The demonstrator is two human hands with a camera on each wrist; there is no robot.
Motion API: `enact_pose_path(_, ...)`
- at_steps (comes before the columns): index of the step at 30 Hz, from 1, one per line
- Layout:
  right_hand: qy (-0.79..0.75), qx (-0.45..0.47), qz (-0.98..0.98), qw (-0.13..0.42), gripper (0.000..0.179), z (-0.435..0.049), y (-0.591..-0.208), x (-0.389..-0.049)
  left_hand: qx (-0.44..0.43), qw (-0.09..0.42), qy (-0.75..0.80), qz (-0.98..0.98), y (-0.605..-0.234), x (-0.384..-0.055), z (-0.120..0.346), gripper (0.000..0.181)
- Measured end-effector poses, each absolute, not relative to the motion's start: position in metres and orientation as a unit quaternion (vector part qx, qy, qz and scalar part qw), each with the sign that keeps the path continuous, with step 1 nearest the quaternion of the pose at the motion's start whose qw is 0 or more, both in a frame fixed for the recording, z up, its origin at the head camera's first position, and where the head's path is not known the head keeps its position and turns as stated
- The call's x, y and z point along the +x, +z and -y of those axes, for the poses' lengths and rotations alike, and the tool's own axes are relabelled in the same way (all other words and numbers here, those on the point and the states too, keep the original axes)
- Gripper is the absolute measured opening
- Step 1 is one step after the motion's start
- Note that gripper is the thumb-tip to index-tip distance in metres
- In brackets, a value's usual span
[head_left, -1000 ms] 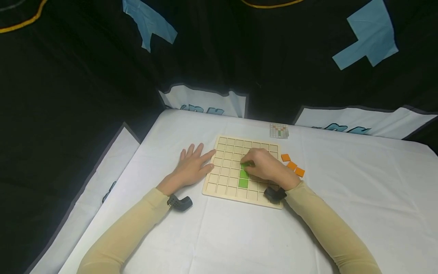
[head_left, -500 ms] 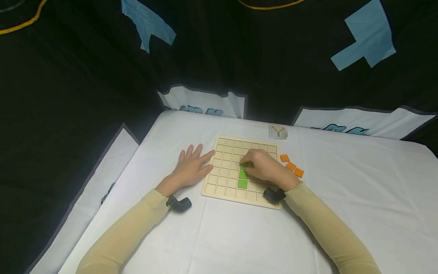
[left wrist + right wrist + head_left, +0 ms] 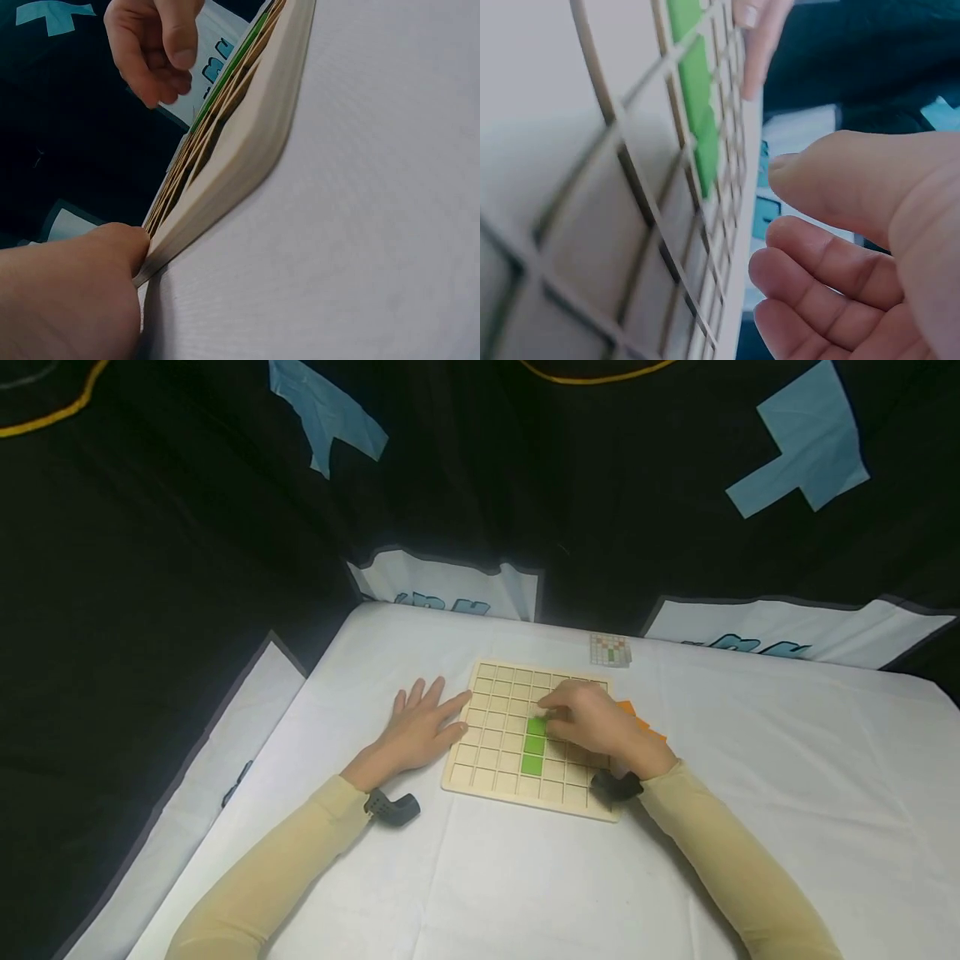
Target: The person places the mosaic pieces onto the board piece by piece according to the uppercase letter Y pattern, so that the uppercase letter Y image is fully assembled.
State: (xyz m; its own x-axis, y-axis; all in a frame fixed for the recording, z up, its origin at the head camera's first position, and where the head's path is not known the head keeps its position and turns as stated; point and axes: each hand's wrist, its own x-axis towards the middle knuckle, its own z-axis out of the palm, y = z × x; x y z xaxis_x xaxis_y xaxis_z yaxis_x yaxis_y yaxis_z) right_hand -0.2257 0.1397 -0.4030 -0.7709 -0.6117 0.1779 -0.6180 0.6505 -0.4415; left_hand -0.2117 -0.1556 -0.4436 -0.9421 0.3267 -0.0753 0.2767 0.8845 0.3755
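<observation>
A light wooden grid board (image 3: 487, 791) lies flat on the white-covered table. Three green square tiles (image 3: 533, 746) sit in a column of its cells, one behind another. My left hand (image 3: 420, 727) lies with fingers spread at the board's left side, its thumb and forefinger at the edge. Over the right part of the board is my right hand (image 3: 594, 717), just right of the farthest green tile. Its fingers are loosely bent, and in the right wrist view nothing shows between thumb (image 3: 817, 172) and fingertips. Orange tiles (image 3: 626, 707) lie beyond the board's right edge, partly hidden by this hand.
A small stack of cards (image 3: 610, 650) with a printed coloured grid lies behind the board near the table's far edge. White cloth (image 3: 787, 760) covers the table. Dark curtains (image 3: 480, 468) with blue shapes hang behind and to the left.
My right hand has let go of the farthest green tile and moved slightly right, uncovering it and now covering part of the orange tiles. The left hand has stayed in place.
</observation>
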Motion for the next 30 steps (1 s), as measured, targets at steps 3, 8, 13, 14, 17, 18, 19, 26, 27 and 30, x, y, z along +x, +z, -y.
enact_pose_path(3,0.257,0.316,0.913,0.001,0.032,-0.15,-0.397,-0.224,0.156,0.066,0.182,-0.969,-0.444,-0.211,0.155,0.059)
enact_pose_path(8,0.245,0.277,0.929,-0.005,0.032,-0.171,-0.39,-0.221,0.158,0.065,0.181,-0.969,-0.444,-0.211,0.154,0.059)
enact_pose_path(13,0.231,0.242,0.942,0.004,0.031,-0.195,-0.387,-0.216,0.158,0.067,0.183,-0.968,-0.444,-0.21,0.155,0.059)
enact_pose_path(14,0.228,0.234,0.945,0.005,0.031,-0.199,-0.387,-0.214,0.158,0.066,0.184,-0.968,-0.444,-0.21,0.155,0.059)
enact_pose_path(17,0.219,0.208,0.953,0.007,0.033,-0.214,-0.386,-0.208,0.158,0.066,0.183,-0.968,-0.445,-0.209,0.155,0.059)
enact_pose_path(18,0.215,0.202,0.955,0.008,0.033,-0.22,-0.386,-0.206,0.159,0.065,0.183,-0.968,-0.446,-0.209,0.155,0.059)
enact_pose_path(19,0.211,0.195,0.958,0.01,0.033,-0.225,-0.386,-0.204,0.16,0.065,0.182,-0.968,-0.446,-0.209,0.155,0.059)
enact_pose_path(26,0.199,0.17,0.965,0.026,0.033,-0.262,-0.39,-0.19,0.159,0.067,0.181,-0.968,-0.446,-0.21,0.154,0.059)
enact_pose_path(27,0.197,0.168,0.965,0.027,0.033,-0.267,-0.391,-0.19,0.158,0.067,0.182,-0.968,-0.445,-0.21,0.154,0.059)
enact_pose_path(30,0.195,0.164,0.966,0.033,0.033,-0.276,-0.392,-0.189,0.157,0.066,0.185,-0.968,-0.444,-0.21,0.155,0.059)
